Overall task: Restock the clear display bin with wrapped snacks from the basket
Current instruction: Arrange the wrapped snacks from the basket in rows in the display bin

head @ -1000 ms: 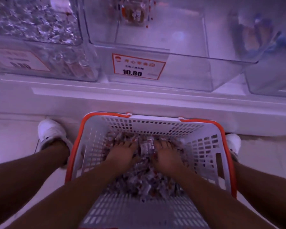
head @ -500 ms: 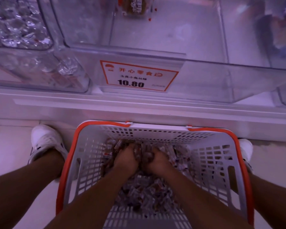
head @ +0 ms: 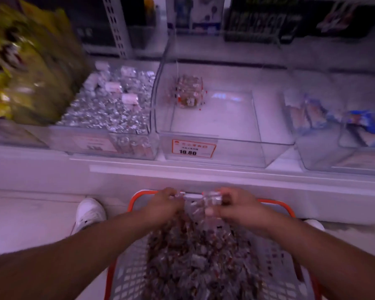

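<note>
A white basket with an orange rim (head: 275, 207) stands on the floor below me, holding a heap of wrapped snacks (head: 195, 256). My left hand (head: 164, 203) and my right hand (head: 236, 206) are raised above the basket's far rim, side by side, each gripping a bunch of wrapped snacks; more hang between them. Ahead on the shelf sits the clear display bin (head: 236, 154) with an orange-bordered price label (head: 193, 148). Only a few snacks (head: 188, 92) lie at its back.
A bin of silver-wrapped sweets (head: 113, 107) stands left of the clear bin, with yellow-green bags (head: 24, 66) further left. A bin with blue packets (head: 355, 131) is on the right. My white shoe (head: 90, 213) rests left of the basket.
Both hands closed on snacks in the basket and lifted them up to its far rim. The view has tilted up, showing more of the shelf.
</note>
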A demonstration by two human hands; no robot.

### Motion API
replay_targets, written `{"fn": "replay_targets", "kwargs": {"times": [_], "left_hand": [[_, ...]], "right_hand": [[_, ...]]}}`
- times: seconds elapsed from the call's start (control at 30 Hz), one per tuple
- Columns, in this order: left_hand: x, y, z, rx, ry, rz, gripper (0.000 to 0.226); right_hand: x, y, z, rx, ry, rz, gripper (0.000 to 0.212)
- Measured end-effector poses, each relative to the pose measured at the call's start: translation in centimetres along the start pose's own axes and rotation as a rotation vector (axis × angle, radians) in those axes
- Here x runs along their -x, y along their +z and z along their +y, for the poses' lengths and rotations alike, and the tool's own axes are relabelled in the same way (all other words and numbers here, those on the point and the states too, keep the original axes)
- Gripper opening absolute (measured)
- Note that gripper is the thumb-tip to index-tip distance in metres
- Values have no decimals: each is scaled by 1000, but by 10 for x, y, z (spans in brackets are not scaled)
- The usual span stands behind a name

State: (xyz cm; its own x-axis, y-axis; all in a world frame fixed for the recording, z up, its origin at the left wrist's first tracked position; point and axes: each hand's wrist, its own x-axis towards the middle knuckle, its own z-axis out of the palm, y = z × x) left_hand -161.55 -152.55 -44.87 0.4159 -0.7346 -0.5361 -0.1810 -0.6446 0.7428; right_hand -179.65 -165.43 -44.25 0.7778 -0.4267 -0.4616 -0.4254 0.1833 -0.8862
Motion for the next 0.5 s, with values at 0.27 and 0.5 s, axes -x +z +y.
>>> {"fn": "replay_targets", "kwargs": {"times": [0.27,0.5], "left_hand": [[89,-4,66,936,-156,-253,44],[76,-5,73,1158,30,-374,49]], "right_hand": [[82,20,-76,67,-452,412,37],[57,45,-41,897,-856,279,68]]}}
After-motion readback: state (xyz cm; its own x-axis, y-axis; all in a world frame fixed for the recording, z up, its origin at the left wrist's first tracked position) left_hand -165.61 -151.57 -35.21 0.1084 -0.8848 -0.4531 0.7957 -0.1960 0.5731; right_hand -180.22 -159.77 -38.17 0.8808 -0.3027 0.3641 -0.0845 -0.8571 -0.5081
